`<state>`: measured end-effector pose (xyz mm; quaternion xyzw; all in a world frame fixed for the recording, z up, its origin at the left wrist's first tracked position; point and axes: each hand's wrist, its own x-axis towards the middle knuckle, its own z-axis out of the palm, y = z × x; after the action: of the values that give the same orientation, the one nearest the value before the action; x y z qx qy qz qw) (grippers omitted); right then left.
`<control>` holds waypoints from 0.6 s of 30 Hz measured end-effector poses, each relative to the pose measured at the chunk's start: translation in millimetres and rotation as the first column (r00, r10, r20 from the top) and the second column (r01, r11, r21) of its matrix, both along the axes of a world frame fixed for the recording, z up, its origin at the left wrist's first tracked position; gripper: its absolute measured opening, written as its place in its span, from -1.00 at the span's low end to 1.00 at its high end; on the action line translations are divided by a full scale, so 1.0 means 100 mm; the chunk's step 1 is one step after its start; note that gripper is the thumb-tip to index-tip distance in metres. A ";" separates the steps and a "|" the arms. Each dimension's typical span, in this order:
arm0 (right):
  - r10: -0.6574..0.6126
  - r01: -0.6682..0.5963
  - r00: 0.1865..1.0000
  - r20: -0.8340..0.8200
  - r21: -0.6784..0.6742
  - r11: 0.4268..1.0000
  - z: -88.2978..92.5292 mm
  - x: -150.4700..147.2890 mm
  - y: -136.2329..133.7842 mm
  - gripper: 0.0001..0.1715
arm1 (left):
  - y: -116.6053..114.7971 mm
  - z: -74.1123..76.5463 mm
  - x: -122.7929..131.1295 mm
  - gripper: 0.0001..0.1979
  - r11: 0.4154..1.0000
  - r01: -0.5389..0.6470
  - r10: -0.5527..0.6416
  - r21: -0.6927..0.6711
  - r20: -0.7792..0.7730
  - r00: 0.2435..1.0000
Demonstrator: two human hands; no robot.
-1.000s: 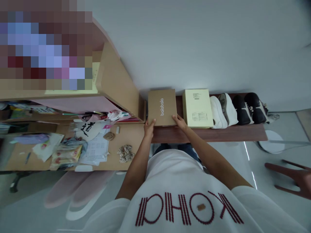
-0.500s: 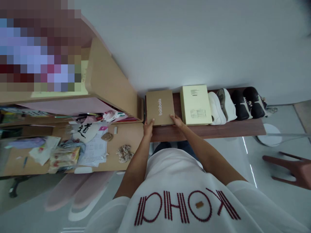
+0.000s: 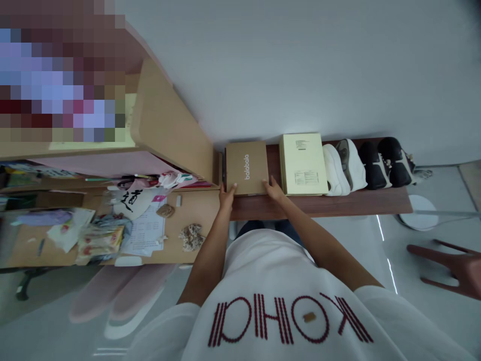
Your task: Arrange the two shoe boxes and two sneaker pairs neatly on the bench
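A brown shoe box (image 3: 240, 160) with "balabala" printed on its lid rests at the left end of a dark wooden shelf (image 3: 300, 206), close to the wall. My left hand (image 3: 227, 194) grips its near left corner, thumb on the lid. At the near right corner my right hand (image 3: 273, 190) holds the same box, thumb also on top. The fingers on the box's sides are partly hidden. A pale yellow box (image 3: 303, 163) stands just right of it, with a narrow gap between the two.
White shoes (image 3: 351, 165) and black shoes (image 3: 395, 163) line the shelf's right part. On the left is a cluttered desk (image 3: 203, 203) with papers, a patterned scrunchie (image 3: 192, 236) and plastic packets. A reddish-brown stool (image 3: 460, 268) stands at the right, near a white round object (image 3: 421, 213).
Both hands keep their hold on the brown box, which has barely shifted. The whole view has moved very slightly.
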<state>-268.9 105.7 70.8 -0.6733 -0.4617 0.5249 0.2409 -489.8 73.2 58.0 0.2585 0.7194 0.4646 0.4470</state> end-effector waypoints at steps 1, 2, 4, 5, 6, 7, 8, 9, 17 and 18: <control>-0.010 0.009 1.000 0.029 0.022 1.000 0.06 0.05 -0.03 0.05 | 0.01 0.05 -0.04 -0.19 1.000 -0.012 0.012 -0.008 -0.082 0.997; -0.020 0.017 0.999 0.042 0.060 0.998 0.13 0.13 -0.06 0.07 | 0.03 0.11 -0.07 -0.14 1.000 -0.026 0.024 -0.006 -0.173 0.985; -0.042 0.037 0.999 0.027 0.164 0.986 0.26 0.35 -0.11 0.06 | 0.09 0.24 -0.08 -0.06 0.999 -0.017 0.030 0.043 -0.339 0.940; -0.061 0.057 0.998 0.017 0.210 0.976 0.33 0.49 -0.13 0.06 | 0.13 0.32 -0.04 -0.03 0.996 0.016 0.018 0.082 -0.395 0.918; -0.090 0.083 0.996 0.015 0.245 0.966 0.39 0.65 -0.13 0.06 | 0.18 0.40 0.03 -0.02 0.991 0.057 0.001 0.123 -0.432 0.902; -0.124 0.113 0.992 0.023 0.272 0.956 0.44 0.81 -0.12 0.06 | 0.24 0.47 0.13 -0.01 0.982 0.102 -0.021 0.159 -0.448 0.894; -0.159 0.141 0.987 0.038 0.296 0.945 0.48 0.98 -0.10 0.06 | 0.29 0.54 0.27 -0.01 0.971 0.152 -0.054 0.187 -0.447 0.893; -0.188 0.162 0.981 0.055 0.315 0.935 0.52 1.15 -0.08 0.06 | 0.35 0.60 0.43 -0.02 0.957 0.200 -0.094 0.208 -0.432 0.897; -0.257 0.197 0.945 0.202 0.277 0.940 0.53 2.07 0.15 0.00 | 0.46 0.58 1.74 -0.06 0.886 0.449 -0.409 0.116 -0.259 0.875; -0.251 0.194 0.944 0.214 0.254 0.948 0.51 2.12 0.17 -0.02 | 0.45 0.53 1.83 -0.06 0.885 0.458 -0.429 0.082 -0.240 0.871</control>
<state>-57.4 122.8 122.0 -0.7482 -0.4658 0.3506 0.3166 -306.5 118.5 110.5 0.4956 0.6512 0.3667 0.4425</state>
